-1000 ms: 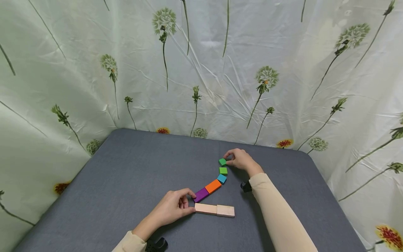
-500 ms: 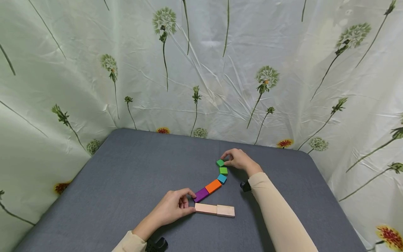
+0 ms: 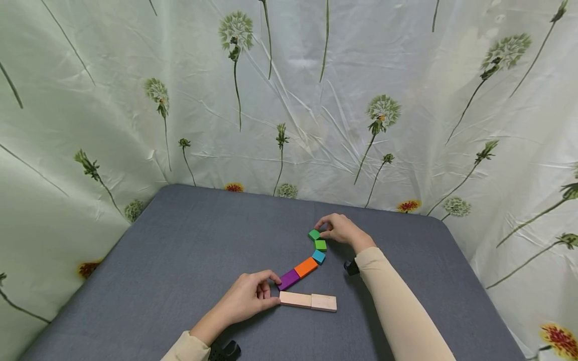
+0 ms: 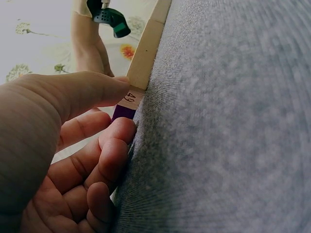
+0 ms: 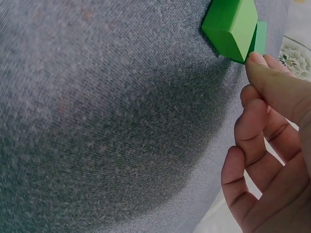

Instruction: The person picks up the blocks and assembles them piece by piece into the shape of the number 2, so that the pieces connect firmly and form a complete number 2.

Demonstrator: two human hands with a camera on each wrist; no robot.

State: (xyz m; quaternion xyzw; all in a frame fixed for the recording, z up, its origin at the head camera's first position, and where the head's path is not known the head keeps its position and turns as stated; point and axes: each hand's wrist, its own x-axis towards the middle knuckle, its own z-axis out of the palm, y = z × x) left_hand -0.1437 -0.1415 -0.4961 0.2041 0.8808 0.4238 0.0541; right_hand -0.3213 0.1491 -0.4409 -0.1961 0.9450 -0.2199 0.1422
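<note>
Presently we count seven blocks on the grey table (image 3: 189, 250): two green cubes, one blue cube (image 3: 318, 256), one orange block (image 3: 305, 266), one purple block (image 3: 289, 279) and two pale wooden blocks (image 3: 308, 301) laid end to end. The five coloured pieces form a curved chain running from near left to far right; its long axis is diagonal, bending back leftward at the far end. The far green cube (image 3: 314, 234) sits turned cornerwise, just beside the second green cube (image 3: 320, 244). Our right hand (image 3: 343, 229) has curled fingers, a fingertip (image 5: 260, 60) touching the far green cube's edge. Our left hand (image 3: 248, 296) pinches the near ends of the purple block and wooden row, thumb on the wooden end marked "49" (image 4: 129, 97). A flowered curtain (image 3: 289, 100) encloses the table.
</note>
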